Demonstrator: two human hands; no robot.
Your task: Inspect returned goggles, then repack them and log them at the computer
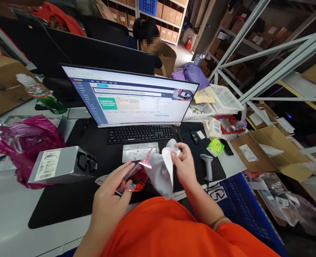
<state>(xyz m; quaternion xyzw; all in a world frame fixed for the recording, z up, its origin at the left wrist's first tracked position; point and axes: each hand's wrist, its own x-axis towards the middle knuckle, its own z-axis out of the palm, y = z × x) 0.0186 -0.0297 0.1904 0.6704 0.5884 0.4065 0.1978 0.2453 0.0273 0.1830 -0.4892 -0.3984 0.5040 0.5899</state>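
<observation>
- White shelves [182,18] line the back of the room, behind a pale counter [10,210].
- Red-lensed glasses [139,181] are held over the counter's black mat [66,207], gripped between the left hand's [115,189] thumb and fingers.
- Just beside them, the right hand [184,162] pinches a grey cloth [159,175].
- Beyond sit a keyboard [139,134] and a lit monitor [136,117].
- Leftward rests a silver box [66,166]; rightward, a scanner [208,167].

Red-lensed glasses [140,181] beside grey fabric [158,174]
</observation>
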